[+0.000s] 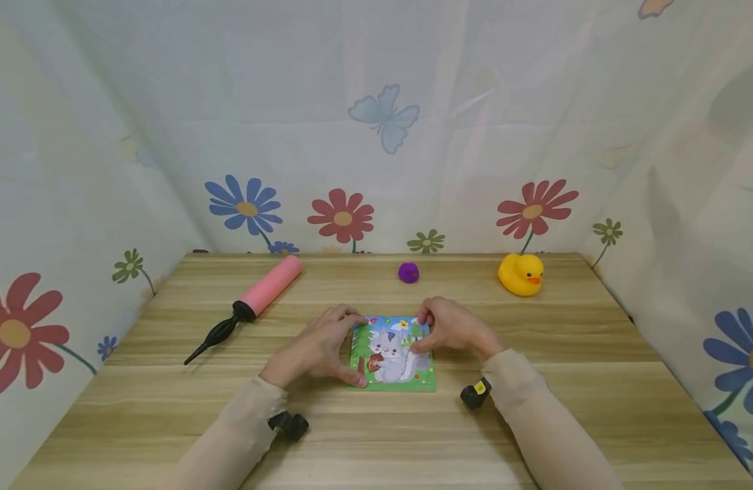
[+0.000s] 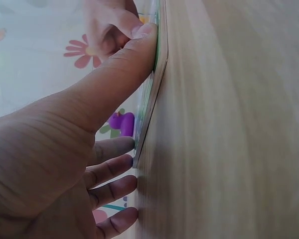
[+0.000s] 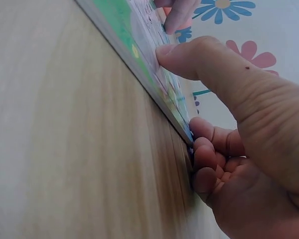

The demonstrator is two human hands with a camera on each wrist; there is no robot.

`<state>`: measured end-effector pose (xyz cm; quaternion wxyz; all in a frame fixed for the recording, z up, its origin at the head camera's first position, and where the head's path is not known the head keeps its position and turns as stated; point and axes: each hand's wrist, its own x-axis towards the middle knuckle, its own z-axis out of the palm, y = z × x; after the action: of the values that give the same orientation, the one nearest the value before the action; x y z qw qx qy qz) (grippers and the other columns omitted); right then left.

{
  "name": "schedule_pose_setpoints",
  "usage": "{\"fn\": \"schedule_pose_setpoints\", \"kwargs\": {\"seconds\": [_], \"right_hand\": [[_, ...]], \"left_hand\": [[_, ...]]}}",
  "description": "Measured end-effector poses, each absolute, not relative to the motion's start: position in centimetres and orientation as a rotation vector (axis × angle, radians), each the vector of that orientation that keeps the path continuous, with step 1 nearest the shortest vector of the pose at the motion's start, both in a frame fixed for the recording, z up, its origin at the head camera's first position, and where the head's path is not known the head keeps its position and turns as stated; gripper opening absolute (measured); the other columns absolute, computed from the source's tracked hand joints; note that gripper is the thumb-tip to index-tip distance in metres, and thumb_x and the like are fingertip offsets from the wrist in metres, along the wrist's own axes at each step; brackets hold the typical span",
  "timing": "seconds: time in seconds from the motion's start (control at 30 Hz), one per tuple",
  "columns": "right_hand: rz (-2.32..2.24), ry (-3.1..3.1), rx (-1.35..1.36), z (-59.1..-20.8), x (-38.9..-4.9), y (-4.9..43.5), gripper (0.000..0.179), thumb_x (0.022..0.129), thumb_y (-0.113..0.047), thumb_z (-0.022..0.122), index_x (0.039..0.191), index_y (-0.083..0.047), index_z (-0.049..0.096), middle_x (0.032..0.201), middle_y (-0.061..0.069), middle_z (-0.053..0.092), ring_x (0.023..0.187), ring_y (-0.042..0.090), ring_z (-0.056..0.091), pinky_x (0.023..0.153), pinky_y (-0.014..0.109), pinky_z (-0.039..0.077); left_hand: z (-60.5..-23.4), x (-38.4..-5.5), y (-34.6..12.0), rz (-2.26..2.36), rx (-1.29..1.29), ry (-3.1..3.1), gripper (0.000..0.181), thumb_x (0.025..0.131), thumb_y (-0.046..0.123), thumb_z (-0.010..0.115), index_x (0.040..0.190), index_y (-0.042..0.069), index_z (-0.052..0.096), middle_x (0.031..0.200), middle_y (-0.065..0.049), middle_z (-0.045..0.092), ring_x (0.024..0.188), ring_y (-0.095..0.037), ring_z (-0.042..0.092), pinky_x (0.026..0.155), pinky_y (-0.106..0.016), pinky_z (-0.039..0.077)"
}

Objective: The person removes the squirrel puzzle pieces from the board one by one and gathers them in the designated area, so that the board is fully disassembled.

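Near the middle of the wooden table (image 1: 376,446), a picture puzzle (image 1: 389,367) lies between the left hand (image 1: 321,346) and the right hand (image 1: 457,329). The left, its fingers spread, rests its thumb on the near left corner; the right grips the far right corner, fingers curled, thumb on the face. Beyond sits a purple duck (image 1: 408,273).

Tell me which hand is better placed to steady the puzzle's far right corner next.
Probably the right hand: its fingers curl at that corner of the puzzle, thumb over the surface. The left hand sits along the opposite side.
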<state>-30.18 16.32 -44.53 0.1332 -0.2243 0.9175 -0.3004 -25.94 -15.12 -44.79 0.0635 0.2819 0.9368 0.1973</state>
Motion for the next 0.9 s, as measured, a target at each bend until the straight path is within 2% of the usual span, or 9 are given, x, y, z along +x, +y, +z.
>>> {"fn": "schedule_pose_setpoints", "kwargs": {"seconds": [0.5, 0.9], "right_hand": [[-0.931, 2.638, -0.645, -44.24, -29.97, 16.37, 0.059, 0.08, -0.034, 0.102, 0.114, -0.007, 0.063, 0.107, 0.008, 0.063, 0.099, 0.022, 0.056, 0.092, 0.037, 0.051], [-1.033, 2.637, -0.61, -44.18, -29.65, 16.4, 0.059, 0.077, -0.031, 0.106, 0.11, -0.008, 0.063, 0.098, 0.008, 0.065, 0.091, 0.021, 0.058, 0.082, 0.035, 0.052]], "left_hand": [[-44.53, -25.95, -15.02, 0.62, 0.849, 2.813, 0.121, 0.067, 0.064, 0.104, 0.163, 0.009, 0.053, 0.168, -0.014, 0.044, 0.16, -0.038, 0.037, 0.13, -0.066, 0.031], [-44.5, -25.96, -14.87, 0.639, 0.832, 2.792, 0.121, 0.066, 0.061, 0.105, 0.162, 0.01, 0.053, 0.168, -0.013, 0.044, 0.16, -0.036, 0.036, 0.129, -0.068, 0.032]]}}
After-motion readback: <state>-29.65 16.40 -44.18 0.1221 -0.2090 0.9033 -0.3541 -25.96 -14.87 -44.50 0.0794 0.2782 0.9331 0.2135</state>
